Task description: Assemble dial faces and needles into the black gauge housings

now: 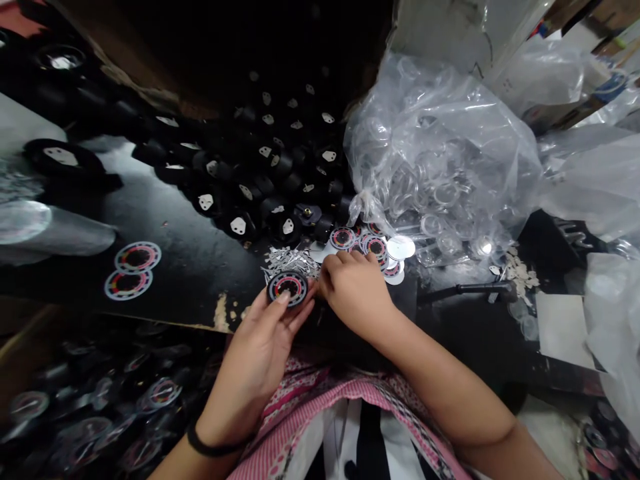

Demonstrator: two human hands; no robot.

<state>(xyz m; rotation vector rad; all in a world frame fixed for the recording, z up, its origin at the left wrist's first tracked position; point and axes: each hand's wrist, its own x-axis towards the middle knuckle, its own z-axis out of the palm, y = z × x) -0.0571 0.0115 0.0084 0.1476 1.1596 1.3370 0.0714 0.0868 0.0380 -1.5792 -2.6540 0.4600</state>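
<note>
My left hand (260, 347) holds a round black gauge body with a printed dial face (288, 287), thumb on its front and fingers curled round its rim. My right hand (353, 287) lies just to the right of it, knuckles up and fingers curled down onto the black table; whatever is under the fingertips is hidden. Beyond my right hand lies a small heap of loose printed dial discs (367, 245). Small metal bits (290, 260) are scattered just above the held gauge.
A heap of black round housings (270, 180) fills the table's back. A clear plastic bag of transparent rings (435, 173) sits at right. Two dial discs (133, 268) lie at left. Finished gauges (100, 407) fill a bin at lower left. A black rod-like tool (470, 289) lies at right.
</note>
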